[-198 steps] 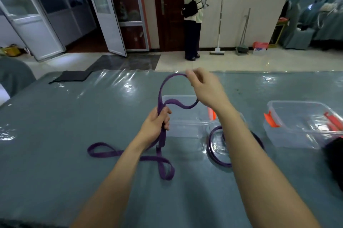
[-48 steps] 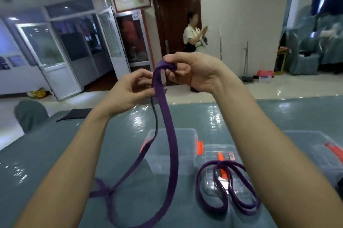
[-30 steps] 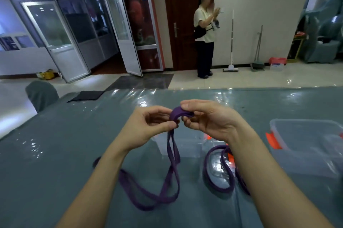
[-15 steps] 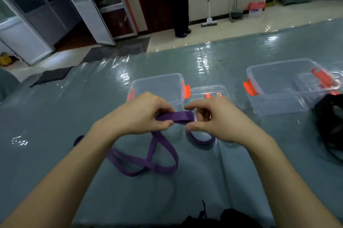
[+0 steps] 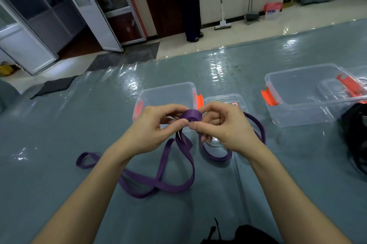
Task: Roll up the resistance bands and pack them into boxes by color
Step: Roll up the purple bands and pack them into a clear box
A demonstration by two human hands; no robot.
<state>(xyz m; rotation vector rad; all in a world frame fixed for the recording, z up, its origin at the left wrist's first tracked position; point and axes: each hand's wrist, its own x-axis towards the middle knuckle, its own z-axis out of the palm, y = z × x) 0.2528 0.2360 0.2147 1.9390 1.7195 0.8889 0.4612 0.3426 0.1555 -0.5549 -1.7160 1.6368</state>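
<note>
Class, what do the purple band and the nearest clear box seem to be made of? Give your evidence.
The purple band: likely rubber or latex, though woven elastic is possible; matte, flat, bends limply into loops.
The clear box: rigid transparent plastic, glossy; the table shows through its walls.

Teal table (image 5: 59, 124) under shiny plastic: clear box (image 5: 168, 95) mid-table, a lid (image 5: 222, 99) just right of it, second box (image 5: 297, 113) far right. Purple band (image 5: 158, 182) sprawls in loops on the near side, another band (image 5: 257, 125) drapes over the lid, black bands (image 5: 355, 144) at the right edge.
</note>
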